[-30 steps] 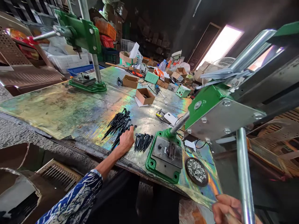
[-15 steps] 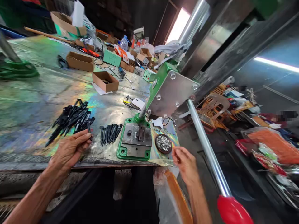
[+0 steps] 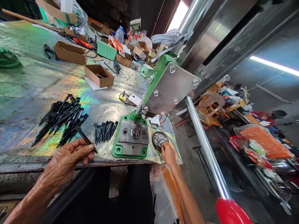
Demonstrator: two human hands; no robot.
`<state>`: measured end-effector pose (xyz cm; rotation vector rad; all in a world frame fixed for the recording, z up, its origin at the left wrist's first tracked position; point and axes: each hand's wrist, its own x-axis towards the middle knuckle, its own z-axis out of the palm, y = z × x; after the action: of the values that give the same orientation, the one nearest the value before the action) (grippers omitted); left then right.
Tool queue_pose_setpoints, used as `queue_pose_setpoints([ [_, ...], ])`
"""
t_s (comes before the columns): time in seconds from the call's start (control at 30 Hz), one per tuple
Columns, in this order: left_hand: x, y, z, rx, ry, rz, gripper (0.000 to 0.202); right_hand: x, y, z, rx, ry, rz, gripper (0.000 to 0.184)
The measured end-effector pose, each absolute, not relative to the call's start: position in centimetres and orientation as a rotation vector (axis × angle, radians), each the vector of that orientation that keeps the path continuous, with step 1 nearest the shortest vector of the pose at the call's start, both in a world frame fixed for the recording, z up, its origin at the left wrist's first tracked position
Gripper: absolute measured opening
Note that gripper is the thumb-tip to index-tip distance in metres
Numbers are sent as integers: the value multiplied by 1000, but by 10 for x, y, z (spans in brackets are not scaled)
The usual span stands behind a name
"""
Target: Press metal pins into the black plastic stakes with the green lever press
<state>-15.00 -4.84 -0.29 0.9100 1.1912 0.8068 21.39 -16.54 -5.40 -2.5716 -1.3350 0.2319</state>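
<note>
My left hand (image 3: 72, 157) pinches a black plastic stake (image 3: 86, 138) between thumb and fingers, its head up and to the left. Beyond that hand lies a loose pile of black plastic stakes (image 3: 63, 116). A smaller row of them (image 3: 105, 130) sits left of the press's green base (image 3: 116, 149). My right hand (image 3: 168, 153) reaches to the near edge of a round dark dish (image 3: 153, 143) of small silvery metal parts (image 3: 159, 138). Its fingers are drawn together at the parts; whatever is between the fingertips is hidden.
The hand press's steel lever (image 3: 206, 144) with a red knob (image 3: 230, 211) slants down at my right. Cardboard boxes (image 3: 99, 76), a green box (image 3: 106, 49) and a white object with a cable (image 3: 135, 99) lie farther back. The table's front edge (image 3: 46, 166) runs close to me.
My right hand has moved left from beside the dish to its metal parts. The stake in my left hand has tilted and shows more of its length. The view has shifted slightly.
</note>
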Motion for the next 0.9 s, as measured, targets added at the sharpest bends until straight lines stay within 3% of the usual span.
queue_pose_setpoints([
  [0.4, -148, -59, -1, 1011, 1199, 771, 31, 224, -168, -66, -2456, -1403, 186, 19],
  [0.9, -138, -63, -1, 1009, 1074, 704, 40, 243, -175, -84, -2049, -1024, 473, 24],
])
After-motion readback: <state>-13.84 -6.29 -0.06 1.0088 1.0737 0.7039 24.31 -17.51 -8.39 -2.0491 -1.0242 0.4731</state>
